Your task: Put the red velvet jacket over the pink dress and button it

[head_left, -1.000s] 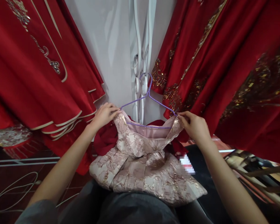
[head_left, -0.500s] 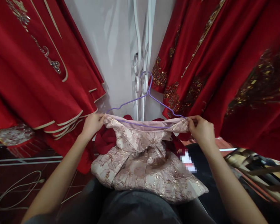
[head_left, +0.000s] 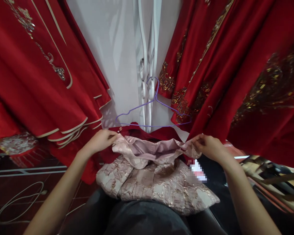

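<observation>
A pale pink dress point(head_left: 159, 184) with gold brocade lies across my lap, its neckline spread open and its pink lining showing. My left hand point(head_left: 101, 140) pinches the left end of the neckline, and my right hand point(head_left: 207, 145) pinches the right end. Just beyond the neckline a purple wire hanger point(head_left: 153, 125) hangs by its hook from a white metal stand, free of the dress. Dark red fabric point(head_left: 107, 151) lies under and behind the dress. A white tag point(head_left: 198, 169) sits by the dress's right side, its print blurred out.
Red gowns with beaded trim hang on the left point(head_left: 71, 107) and with gold sequins on the right point(head_left: 210, 81). White scrolled metal bars point(head_left: 143, 42) rise against the wall. A pale cable point(head_left: 22, 199) lies coiled on the dark red tiles, left.
The dress's neckline has come down off the hanger toward me, both hands lowering with it. The hanger's lower bar now shows fully above the dress.
</observation>
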`<move>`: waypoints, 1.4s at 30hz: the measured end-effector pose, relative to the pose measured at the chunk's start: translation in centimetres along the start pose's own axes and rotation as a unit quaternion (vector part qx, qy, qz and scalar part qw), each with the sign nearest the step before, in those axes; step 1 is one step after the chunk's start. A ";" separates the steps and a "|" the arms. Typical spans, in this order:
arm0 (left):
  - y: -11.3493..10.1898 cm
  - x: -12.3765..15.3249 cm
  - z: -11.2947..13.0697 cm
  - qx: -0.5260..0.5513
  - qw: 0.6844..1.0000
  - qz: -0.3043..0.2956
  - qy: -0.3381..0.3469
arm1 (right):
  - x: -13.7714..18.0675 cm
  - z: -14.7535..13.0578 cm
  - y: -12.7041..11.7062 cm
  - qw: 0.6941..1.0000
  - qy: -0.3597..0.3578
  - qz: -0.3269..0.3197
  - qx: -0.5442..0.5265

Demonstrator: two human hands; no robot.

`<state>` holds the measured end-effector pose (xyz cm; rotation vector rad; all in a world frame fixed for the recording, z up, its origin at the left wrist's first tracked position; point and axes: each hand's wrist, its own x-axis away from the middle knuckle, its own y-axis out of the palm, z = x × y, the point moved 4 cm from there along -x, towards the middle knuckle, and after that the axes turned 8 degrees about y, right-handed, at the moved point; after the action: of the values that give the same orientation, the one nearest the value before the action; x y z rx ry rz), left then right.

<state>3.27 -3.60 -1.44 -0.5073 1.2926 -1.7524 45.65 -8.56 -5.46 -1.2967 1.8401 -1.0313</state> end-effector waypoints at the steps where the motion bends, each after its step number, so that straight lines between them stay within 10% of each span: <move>1: 0.2 -0.5 1.7 0.011 0.998 -0.006 0.056 | 0.3 -0.7 -0.2 1.000 -0.012 0.010 -0.015; 7: 3.5 -5.0 10.0 -0.027 0.956 0.034 0.290 | 1.4 -5.6 -0.9 0.990 -0.079 0.071 -0.094; 15: 10.1 -8.8 9.3 -0.100 0.953 0.070 0.278 | 0.8 -6.0 -0.7 0.973 -0.089 0.160 -0.141; 27: 9.0 -5.7 8.9 -0.001 0.956 0.131 0.262 | -2.2 2.5 -2.6 0.980 0.106 0.159 -0.050; 42: 9.2 -5.9 8.7 0.032 0.955 0.129 0.266 | -2.2 2.5 -2.8 0.971 0.038 0.198 -0.126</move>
<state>16.66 -4.25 -5.58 0.1889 1.5778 -1.7575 49.65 -7.56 -4.09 -0.9744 2.2285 -0.6555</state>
